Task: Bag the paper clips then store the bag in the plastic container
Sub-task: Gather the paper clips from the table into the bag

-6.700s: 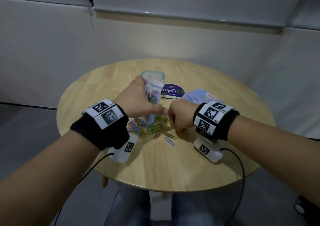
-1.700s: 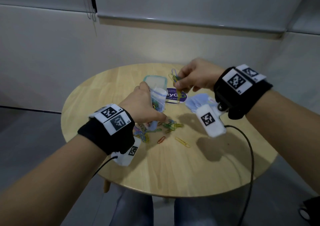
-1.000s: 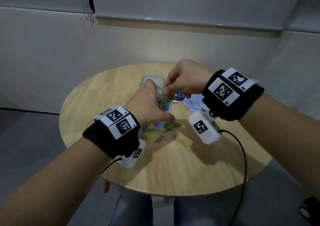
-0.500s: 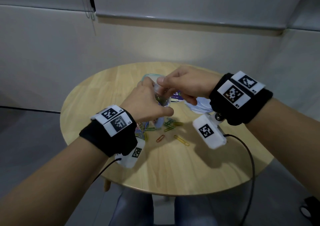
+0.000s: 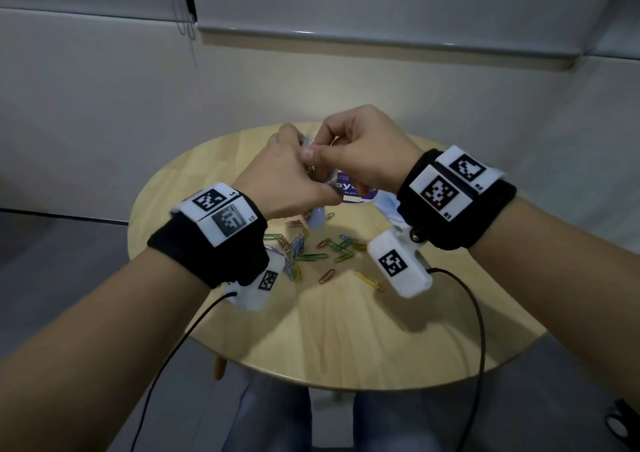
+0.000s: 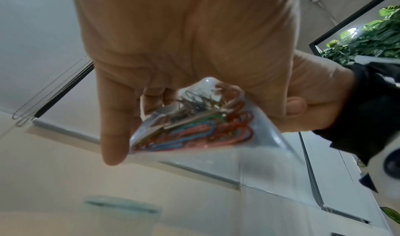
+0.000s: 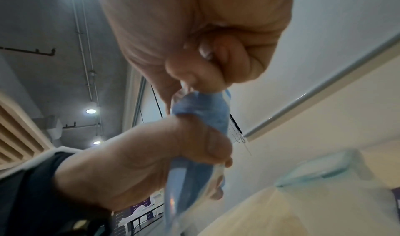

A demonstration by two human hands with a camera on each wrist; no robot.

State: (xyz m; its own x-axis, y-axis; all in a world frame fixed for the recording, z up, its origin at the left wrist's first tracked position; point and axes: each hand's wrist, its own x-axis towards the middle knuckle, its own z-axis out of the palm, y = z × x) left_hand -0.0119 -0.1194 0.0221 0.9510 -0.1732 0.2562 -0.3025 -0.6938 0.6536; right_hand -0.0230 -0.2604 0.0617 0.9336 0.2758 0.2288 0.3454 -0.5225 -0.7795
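I am holding a small clear bag (image 6: 194, 119) upright above the round wooden table (image 5: 346, 340) — my left hand (image 5: 287, 181) is curled around its body, thumb and fingers pressing the plastic. My right hand (image 5: 360, 150) is at the bag's mouth, at 12 o'clock from my left knuckles, its thumb and forefinger pinching the top edge (image 7: 194, 92); whether a clip is between those fingers, I cannot tell. A second or so ago that hand was raised off at 2 o'clock carrying a few clips; now it has come to the opening, so I judge that batch is going in. The left wrist view is showing red, blue and green paper clips (image 6: 205, 130) packed inside the bag.

More loose clips (image 5: 311, 250) are lying on the table at 6 o'clock below my hands — fewer than several seconds ago, so bagging is partway done. The plastic container (image 7: 320, 169) is sitting at 12 o'clock beyond the bag, hidden by my hands in the head view.
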